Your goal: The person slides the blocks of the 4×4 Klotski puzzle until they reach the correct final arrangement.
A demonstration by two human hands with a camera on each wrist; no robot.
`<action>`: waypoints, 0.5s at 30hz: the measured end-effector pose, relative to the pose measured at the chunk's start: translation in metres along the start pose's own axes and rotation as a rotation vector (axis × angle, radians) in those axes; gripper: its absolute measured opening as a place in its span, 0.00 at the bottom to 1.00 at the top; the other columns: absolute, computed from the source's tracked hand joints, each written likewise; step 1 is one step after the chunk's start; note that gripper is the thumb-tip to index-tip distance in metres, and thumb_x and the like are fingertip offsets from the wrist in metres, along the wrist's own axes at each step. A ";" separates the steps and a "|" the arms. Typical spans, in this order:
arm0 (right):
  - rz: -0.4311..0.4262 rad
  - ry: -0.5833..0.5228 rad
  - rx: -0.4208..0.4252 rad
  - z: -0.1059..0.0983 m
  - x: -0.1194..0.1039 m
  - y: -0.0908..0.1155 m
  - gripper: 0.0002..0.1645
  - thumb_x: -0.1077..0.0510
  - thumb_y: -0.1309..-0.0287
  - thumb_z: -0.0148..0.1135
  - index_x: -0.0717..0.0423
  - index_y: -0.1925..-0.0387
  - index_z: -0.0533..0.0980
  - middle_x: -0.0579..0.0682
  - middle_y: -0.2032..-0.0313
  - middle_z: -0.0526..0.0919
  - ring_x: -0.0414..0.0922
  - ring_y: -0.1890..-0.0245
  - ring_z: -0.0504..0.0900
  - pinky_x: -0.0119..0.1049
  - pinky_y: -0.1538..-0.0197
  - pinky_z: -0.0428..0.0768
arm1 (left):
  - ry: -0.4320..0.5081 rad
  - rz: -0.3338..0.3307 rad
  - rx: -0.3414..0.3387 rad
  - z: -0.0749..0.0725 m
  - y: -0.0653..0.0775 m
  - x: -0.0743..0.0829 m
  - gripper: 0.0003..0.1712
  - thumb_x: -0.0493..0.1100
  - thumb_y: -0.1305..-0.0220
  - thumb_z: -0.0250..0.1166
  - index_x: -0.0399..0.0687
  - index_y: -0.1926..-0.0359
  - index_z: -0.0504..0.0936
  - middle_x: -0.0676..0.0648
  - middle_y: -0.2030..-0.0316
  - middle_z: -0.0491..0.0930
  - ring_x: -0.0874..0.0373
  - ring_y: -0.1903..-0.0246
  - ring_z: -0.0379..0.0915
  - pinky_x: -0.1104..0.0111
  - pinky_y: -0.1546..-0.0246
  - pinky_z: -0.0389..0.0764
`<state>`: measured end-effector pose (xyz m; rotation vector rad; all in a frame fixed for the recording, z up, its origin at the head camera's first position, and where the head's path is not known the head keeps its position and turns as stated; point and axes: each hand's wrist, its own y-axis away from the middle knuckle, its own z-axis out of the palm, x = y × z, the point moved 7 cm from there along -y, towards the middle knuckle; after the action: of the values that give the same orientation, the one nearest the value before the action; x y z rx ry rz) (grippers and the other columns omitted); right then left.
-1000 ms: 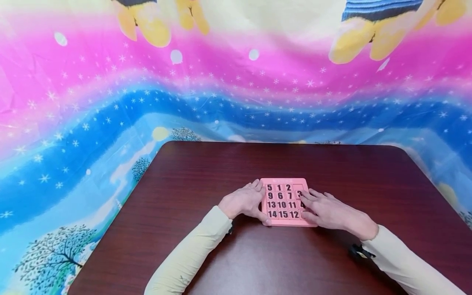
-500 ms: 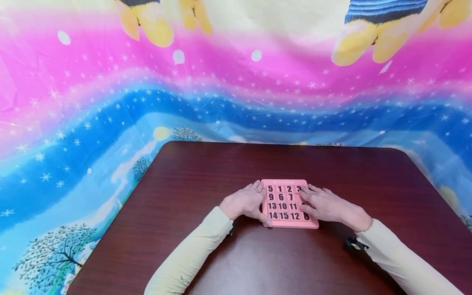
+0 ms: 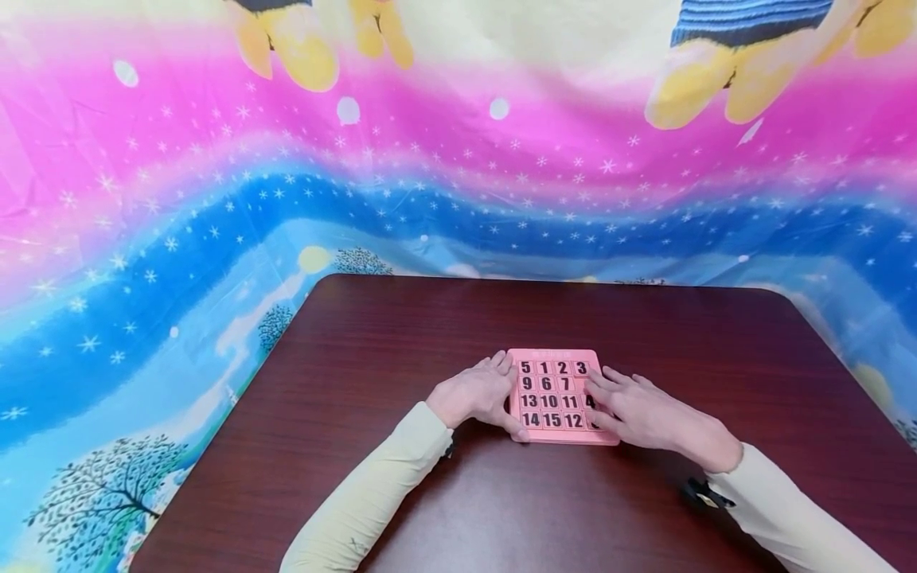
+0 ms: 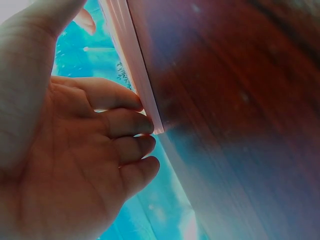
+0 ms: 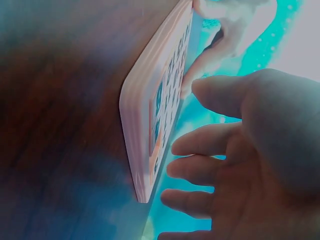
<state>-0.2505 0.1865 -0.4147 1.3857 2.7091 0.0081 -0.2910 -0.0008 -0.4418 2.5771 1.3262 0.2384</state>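
A pink number slide puzzle (image 3: 548,400) lies flat on the dark wooden table. Its top row reads 5, 1, 2, 3. The second row shows 9, 6, 7, then a gap at the right end, partly behind fingers. My left hand (image 3: 473,394) holds the puzzle's left side, thumb at the near corner and fingertips along the edge; the left wrist view shows those fingers bent against the frame (image 4: 142,75). Over the right column is my right hand (image 3: 641,410), fingers extended, partly hiding the 4 and the tile below it. In the right wrist view its fingertips look apart from the frame (image 5: 137,115).
The table (image 3: 430,318) has rounded far corners. Behind it hangs a pink and blue cloth (image 3: 458,159) printed with snowflakes and trees. A small black device (image 3: 708,493) sits at the right wrist, under the cream sleeve.
The 3 tile has slid up from the second row into the top right corner, leaving the gap below it. My right hand moved in over the tiles, then back toward the near right.
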 end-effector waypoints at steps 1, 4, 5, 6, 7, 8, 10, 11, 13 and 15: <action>-0.004 0.006 0.004 -0.001 -0.001 0.003 0.34 0.44 0.34 0.57 0.61 0.35 0.71 0.64 0.33 0.70 0.67 0.32 0.65 0.69 0.39 0.70 | 0.001 -0.001 0.000 0.000 0.000 0.000 0.70 0.80 0.58 0.66 0.42 0.24 0.54 0.41 0.23 0.48 0.50 0.22 0.40 0.64 0.21 0.48; -0.002 0.007 0.006 -0.002 -0.005 0.011 0.34 0.44 0.34 0.57 0.61 0.35 0.71 0.63 0.34 0.71 0.67 0.32 0.66 0.69 0.39 0.70 | 0.005 -0.002 -0.002 0.000 0.000 0.000 0.71 0.80 0.58 0.66 0.42 0.24 0.53 0.41 0.22 0.47 0.50 0.22 0.40 0.64 0.21 0.48; 0.000 0.006 0.005 -0.002 -0.005 0.014 0.34 0.43 0.34 0.57 0.61 0.35 0.72 0.63 0.34 0.71 0.67 0.33 0.66 0.69 0.39 0.70 | 0.006 -0.003 -0.003 -0.001 0.000 0.000 0.71 0.80 0.58 0.66 0.42 0.24 0.53 0.41 0.22 0.47 0.50 0.22 0.40 0.64 0.21 0.48; 0.000 0.006 0.006 -0.002 -0.006 0.016 0.34 0.43 0.34 0.57 0.61 0.35 0.72 0.63 0.34 0.71 0.67 0.33 0.67 0.70 0.39 0.70 | 0.008 -0.004 -0.005 -0.001 0.000 0.000 0.71 0.80 0.58 0.66 0.42 0.24 0.53 0.41 0.22 0.47 0.50 0.22 0.39 0.64 0.21 0.48; 0.003 0.003 0.005 -0.002 -0.007 0.018 0.34 0.43 0.34 0.57 0.61 0.35 0.72 0.63 0.34 0.71 0.67 0.33 0.66 0.70 0.39 0.70 | 0.009 -0.005 -0.005 -0.001 0.000 0.000 0.71 0.80 0.58 0.66 0.42 0.24 0.53 0.41 0.22 0.47 0.51 0.22 0.39 0.64 0.21 0.48; 0.001 0.004 0.005 -0.001 -0.008 0.020 0.34 0.43 0.34 0.57 0.61 0.35 0.72 0.62 0.34 0.71 0.67 0.33 0.67 0.70 0.40 0.70 | 0.009 -0.006 -0.007 -0.001 0.000 0.000 0.71 0.80 0.58 0.66 0.42 0.24 0.53 0.41 0.22 0.47 0.51 0.22 0.39 0.64 0.21 0.48; 0.004 0.001 -0.004 0.001 -0.010 0.023 0.35 0.42 0.34 0.57 0.60 0.35 0.72 0.62 0.33 0.71 0.67 0.32 0.67 0.70 0.40 0.70 | 0.005 -0.010 -0.008 -0.001 0.001 0.000 0.70 0.80 0.58 0.66 0.43 0.24 0.53 0.42 0.22 0.47 0.51 0.22 0.39 0.65 0.21 0.48; 0.007 0.001 -0.010 0.002 -0.011 0.024 0.35 0.42 0.34 0.57 0.59 0.35 0.72 0.62 0.33 0.71 0.66 0.32 0.67 0.70 0.40 0.69 | 0.001 -0.009 -0.007 -0.001 0.001 0.000 0.70 0.80 0.58 0.66 0.43 0.24 0.53 0.41 0.22 0.47 0.51 0.22 0.39 0.65 0.21 0.48; 0.014 -0.002 -0.022 0.005 -0.013 0.026 0.35 0.41 0.34 0.57 0.58 0.35 0.71 0.61 0.33 0.71 0.66 0.32 0.66 0.70 0.39 0.69 | -0.002 -0.006 -0.008 -0.001 0.001 0.000 0.71 0.80 0.57 0.66 0.42 0.24 0.53 0.41 0.22 0.47 0.50 0.22 0.40 0.64 0.21 0.48; 0.021 -0.009 -0.035 0.007 -0.014 0.028 0.35 0.41 0.35 0.56 0.57 0.34 0.71 0.60 0.33 0.71 0.65 0.32 0.66 0.70 0.39 0.68 | -0.006 -0.005 -0.008 -0.001 0.001 0.001 0.71 0.80 0.57 0.66 0.42 0.24 0.52 0.41 0.22 0.46 0.50 0.22 0.40 0.64 0.21 0.48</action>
<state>-0.2191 0.1911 -0.4193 1.4009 2.6737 0.0511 -0.2898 -0.0009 -0.4404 2.5658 1.3267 0.2337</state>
